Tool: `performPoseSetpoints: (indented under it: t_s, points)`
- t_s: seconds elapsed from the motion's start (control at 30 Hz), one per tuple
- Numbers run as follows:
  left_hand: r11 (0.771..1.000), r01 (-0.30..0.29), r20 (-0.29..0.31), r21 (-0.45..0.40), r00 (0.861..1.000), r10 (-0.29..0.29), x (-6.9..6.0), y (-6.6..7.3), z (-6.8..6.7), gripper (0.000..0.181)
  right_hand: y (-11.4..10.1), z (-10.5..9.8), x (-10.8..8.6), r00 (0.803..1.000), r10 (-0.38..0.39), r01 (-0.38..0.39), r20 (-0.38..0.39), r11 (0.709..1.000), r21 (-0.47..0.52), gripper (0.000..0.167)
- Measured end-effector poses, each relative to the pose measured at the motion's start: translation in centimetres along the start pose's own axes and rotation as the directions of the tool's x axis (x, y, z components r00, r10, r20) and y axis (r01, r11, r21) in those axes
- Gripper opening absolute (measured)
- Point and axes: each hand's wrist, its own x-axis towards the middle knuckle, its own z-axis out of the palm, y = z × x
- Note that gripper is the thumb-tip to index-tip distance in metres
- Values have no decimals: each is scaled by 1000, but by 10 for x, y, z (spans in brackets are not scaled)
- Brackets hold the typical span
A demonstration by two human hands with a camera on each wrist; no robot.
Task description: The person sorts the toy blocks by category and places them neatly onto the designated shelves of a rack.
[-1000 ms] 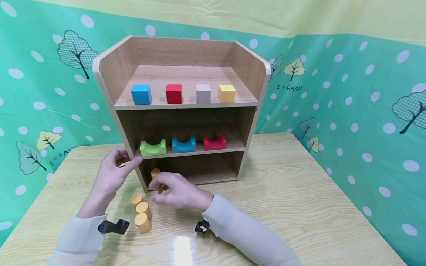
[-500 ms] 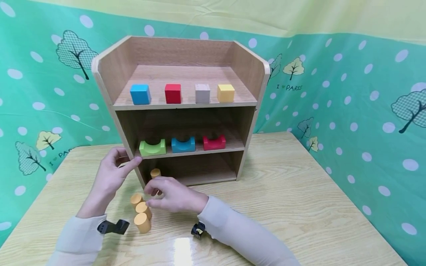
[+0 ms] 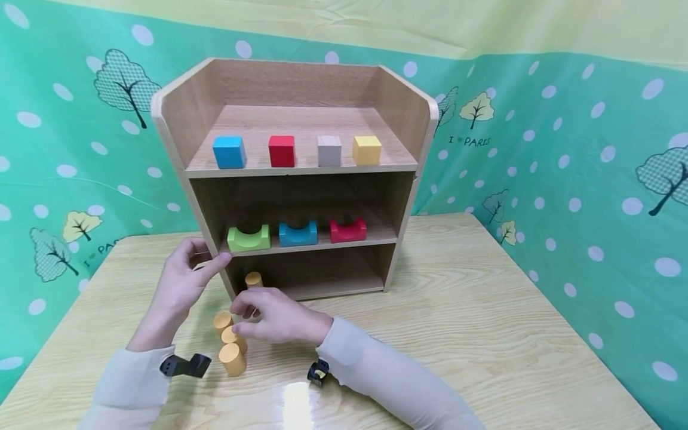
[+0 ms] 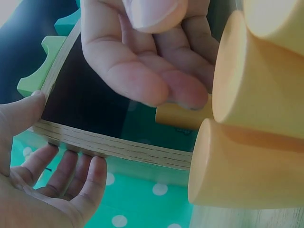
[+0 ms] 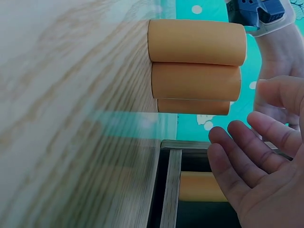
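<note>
My left hand grips the left side panel of a wooden shelf unit, thumb at the front edge and fingers along the outside, as the left wrist view shows. Beside it, three light wooden cylinders stand upright in a row on the table: a front one, a middle one and a back one. My right hand hovers just right of them with loosely bent fingers and holds nothing; in the right wrist view it is apart from them. Another cylinder stands on the bottom shelf at left, partly hidden behind that hand.
Green, blue and red notched blocks line the middle shelf. On the top shelf sit blue, red, white and yellow cubes. The wooden table extends right; a patterned cloth hangs behind.
My right hand has moved left and slightly down, from in front of the bottom shelf's cylinder towards the three on the table. The left hand stays at the side panel.
</note>
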Motion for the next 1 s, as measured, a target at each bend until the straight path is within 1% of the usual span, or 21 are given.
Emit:
performPoseSetpoints:
  t_s: [0.1, 0.3, 0.47, 0.57, 0.77, 1.0]
  points:
    - [1000, 3, 2, -1, 1000, -3, 1, 0, 0, 44, 1, 0, -2, 1000, 8, -8, 5, 1000, 8, 25]
    - [1000, 0, -2, 0, 1000, 0, 0, 0, 0, 42, 2, 2, -2, 1000, -8, 8, 18, 1000, -5, 23]
    - [1000, -1, -4, 4, 1000, 1, 0, 0, 0, 41, 0, 3, -1, 1000, 8, -8, 9, 1000, -5, 22]
    - [1000, -9, -4, 3, 1000, 9, 0, 0, 0, 39, -1, 5, 3, 1000, 24, -24, -6, 1000, -12, 21]
    - [1000, -19, -4, -10, 1000, 19, 0, 0, 0, 36, -2, 10, 11, 997, 69, -72, -38, 996, -57, 29]
    - [1000, -12, -5, -19, 1000, 12, 0, 0, 0, 40, -7, 17, 19, 987, 138, -142, -76, 989, -50, 31]
